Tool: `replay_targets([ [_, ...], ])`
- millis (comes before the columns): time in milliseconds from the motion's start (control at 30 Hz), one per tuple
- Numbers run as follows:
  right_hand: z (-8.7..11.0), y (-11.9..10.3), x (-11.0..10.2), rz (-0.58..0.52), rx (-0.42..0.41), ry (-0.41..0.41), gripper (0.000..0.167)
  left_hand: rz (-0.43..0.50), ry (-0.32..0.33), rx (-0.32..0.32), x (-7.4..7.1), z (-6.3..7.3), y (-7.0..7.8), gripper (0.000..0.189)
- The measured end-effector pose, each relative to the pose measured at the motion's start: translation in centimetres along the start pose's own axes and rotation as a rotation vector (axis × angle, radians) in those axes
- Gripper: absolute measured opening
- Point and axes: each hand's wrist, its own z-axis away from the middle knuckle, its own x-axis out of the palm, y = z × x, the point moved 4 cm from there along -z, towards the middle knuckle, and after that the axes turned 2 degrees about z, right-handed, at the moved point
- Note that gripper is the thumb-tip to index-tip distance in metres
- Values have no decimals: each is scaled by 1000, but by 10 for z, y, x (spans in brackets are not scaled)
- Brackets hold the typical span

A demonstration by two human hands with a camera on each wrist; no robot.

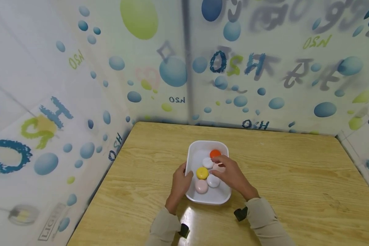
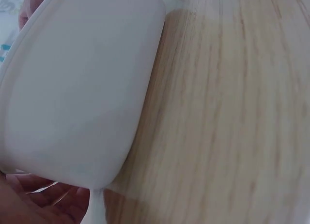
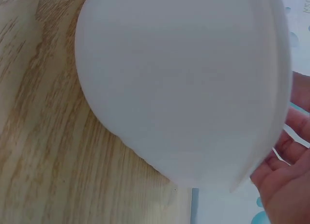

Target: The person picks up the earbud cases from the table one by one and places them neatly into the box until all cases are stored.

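Note:
A white plastic tray holds several round glossy discs. In it lie an orange-red disc, a yellow disc, a pink disc and two white ones, with a pale pink disc at the right. My left hand grips the tray's left wall, thumb over the rim and fingers outside. Above the right side, my right hand has its thumb and fingers spread around the pale pink disc, with a gap between them. Both wrist views show mainly the tray's outer wall, which hides the discs.
The wooden table extends around the tray on all sides. Behind it and to the left rise walls patterned with blue and green bubbles and lettering. Dark wrist devices hang below both sleeves, close over the tabletop.

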Motion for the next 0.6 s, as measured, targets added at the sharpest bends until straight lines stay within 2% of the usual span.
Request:
replay_targets([
  [133,3,2,-6,32,-20,26,45,4,-50,-41,-1,0,1,48],
  [333,9,7,-14,50,-1,71,44,-12,-112,-67,-4,0,1,52],
  [600,15,18,-26,90,-62,133,42,-35,-97,-94,-16,-4,-1,54],
])
